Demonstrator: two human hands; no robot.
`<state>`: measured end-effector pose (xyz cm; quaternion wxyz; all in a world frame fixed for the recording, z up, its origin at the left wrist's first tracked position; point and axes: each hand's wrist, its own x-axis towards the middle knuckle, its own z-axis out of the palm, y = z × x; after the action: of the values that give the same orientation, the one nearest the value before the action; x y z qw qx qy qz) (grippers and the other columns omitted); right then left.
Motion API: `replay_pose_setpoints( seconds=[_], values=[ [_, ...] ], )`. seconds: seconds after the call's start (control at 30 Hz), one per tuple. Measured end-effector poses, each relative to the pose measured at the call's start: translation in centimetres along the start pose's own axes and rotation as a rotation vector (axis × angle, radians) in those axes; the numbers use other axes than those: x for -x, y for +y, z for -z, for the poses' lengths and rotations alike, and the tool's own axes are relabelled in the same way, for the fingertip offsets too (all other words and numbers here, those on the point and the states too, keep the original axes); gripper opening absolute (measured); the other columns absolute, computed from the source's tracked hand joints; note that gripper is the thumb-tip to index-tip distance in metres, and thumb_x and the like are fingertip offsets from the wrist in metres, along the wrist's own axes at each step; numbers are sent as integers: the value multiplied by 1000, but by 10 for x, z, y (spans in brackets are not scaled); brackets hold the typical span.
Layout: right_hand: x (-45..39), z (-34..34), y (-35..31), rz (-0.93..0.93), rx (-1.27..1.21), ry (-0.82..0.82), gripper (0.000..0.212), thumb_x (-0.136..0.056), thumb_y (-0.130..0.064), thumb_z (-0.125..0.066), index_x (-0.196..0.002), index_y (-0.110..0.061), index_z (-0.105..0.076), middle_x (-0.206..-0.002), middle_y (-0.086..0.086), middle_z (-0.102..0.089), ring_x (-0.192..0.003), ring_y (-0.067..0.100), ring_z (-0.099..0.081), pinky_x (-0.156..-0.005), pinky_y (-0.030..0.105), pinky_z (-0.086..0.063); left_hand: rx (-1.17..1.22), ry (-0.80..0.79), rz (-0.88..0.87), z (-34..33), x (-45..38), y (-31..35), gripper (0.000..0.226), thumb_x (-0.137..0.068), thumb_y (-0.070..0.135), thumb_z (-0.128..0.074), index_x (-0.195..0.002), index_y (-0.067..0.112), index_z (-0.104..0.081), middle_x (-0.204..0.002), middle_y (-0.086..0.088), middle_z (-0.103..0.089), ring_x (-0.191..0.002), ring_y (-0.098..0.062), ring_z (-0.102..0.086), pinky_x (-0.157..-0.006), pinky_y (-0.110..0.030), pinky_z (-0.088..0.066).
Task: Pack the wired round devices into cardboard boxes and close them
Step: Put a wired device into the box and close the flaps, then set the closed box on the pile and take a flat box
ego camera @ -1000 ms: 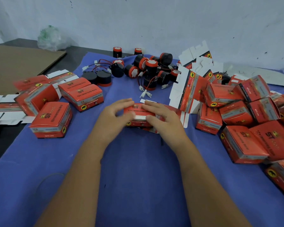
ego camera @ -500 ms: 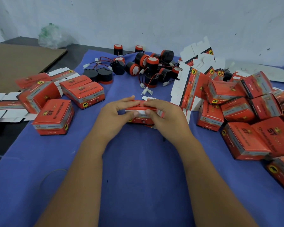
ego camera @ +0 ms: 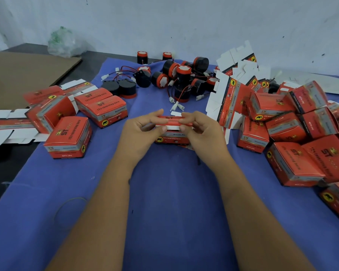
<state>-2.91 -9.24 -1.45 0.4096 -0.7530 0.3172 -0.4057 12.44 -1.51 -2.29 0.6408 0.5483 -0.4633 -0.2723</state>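
On the blue cloth-covered table (ego camera: 164, 192) by a pale wall, we hold a red printed cardboard box (ego camera: 171, 133) at the centre, its long axis running left to right. Our left hand (ego camera: 143, 132) and right hand (ego camera: 201, 130) each pinch its white top flap (ego camera: 171, 127) between thumb and fingers. Black-and-red wired round devices (ego camera: 182, 75) lie behind it.

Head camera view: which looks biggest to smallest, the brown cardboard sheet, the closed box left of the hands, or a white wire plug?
1. brown cardboard sheet
2. closed box
3. white wire plug
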Motion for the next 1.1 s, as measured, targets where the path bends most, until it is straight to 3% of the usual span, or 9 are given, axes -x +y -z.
replay_pose_setpoints(
  seconds=[0.13,0.27,0.37,0.5,0.63,0.73,0.9,0.97,1.1],
  values=[
    [0,1,0,-1,-15,2,30,-91,-7,-66,-78,-34,-61,-120,-10,-64,-117,16,-59,-95,43,-53,-160,11,-50,-2,2,-1,26,-79,2,-79,-90,25,-73,-125,5,-65,-119,-7,-59,-101,-32,-50],
    [3,1,3,24,-13,17,19,-89,-7,-66,-84,-26,-67,-114,-18,-61,-112,10,-60,-90,42,-56,-565,105,-253,-5,5,3,34,-73,12,-84,-79,38,-63,-115,13,-61,-113,-9,-51,-97,-9,-34],
    [4,1,6,63,30,28,13,-88,-11,-67,-87,-23,-69,-108,-24,-60,-104,-3,-58,-87,36,-57,-728,83,-400,-13,7,7,18,-71,11,-80,-87,16,-73,-103,1,-66,-100,-21,-54,-89,-32,-44],
    [2,0,12,138,201,51,9,-86,-19,-65,-78,-16,-68,-118,-12,-64,-107,-8,-52,-86,8,-42,-728,89,-335,-19,7,8,10,-76,12,-81,-85,11,-78,-85,-4,-65,-86,-28,-56,-76,-49,-46],
    [1,-7,13,117,206,38,12,-84,-14,-64,-73,-11,-59,-123,1,-62,-117,5,-52,-88,27,-47,-694,99,-288,-21,6,8,2,-80,13,-79,-81,11,-79,-77,2,-61,-83,-28,-55,-74,-46,-45],
    [0,-6,8,143,198,-8,11,-80,-3,-67,-83,-4,-56,-105,3,-56,-101,17,-54,-83,40,-51,-692,105,-297,-22,7,9,5,-79,8,-78,-83,10,-78,-80,6,-60,-85,-26,-57,-75,-40,-46],
    [1,17,0,117,239,-142,36,-77,1,-71,-104,-22,-67,-116,2,-50,-102,-1,-50,-86,5,-40,-689,133,-392,-22,8,6,15,-83,0,-74,-95,7,-78,-99,-6,-73,-99,-20,-62,-91,-31,-48],
    [-2,23,-5,114,264,-58,37,-76,4,-70,-102,-22,-69,-113,-1,-47,-101,5,-50,-86,6,-41,-690,145,-429,-22,7,6,20,-87,-2,-69,-102,8,-76,-111,-6,-71,-109,-17,-58,-99,-20,-39],
    [-12,51,-16,164,226,287,36,-74,5,-70,-98,-21,-70,-107,-9,-44,-91,-11,-50,-79,7,-44,-680,107,-313,-20,5,3,28,-89,-3,-63,-109,13,-74,-123,3,-64,-119,-19,-53,-99,-10,-30]
  ],
)
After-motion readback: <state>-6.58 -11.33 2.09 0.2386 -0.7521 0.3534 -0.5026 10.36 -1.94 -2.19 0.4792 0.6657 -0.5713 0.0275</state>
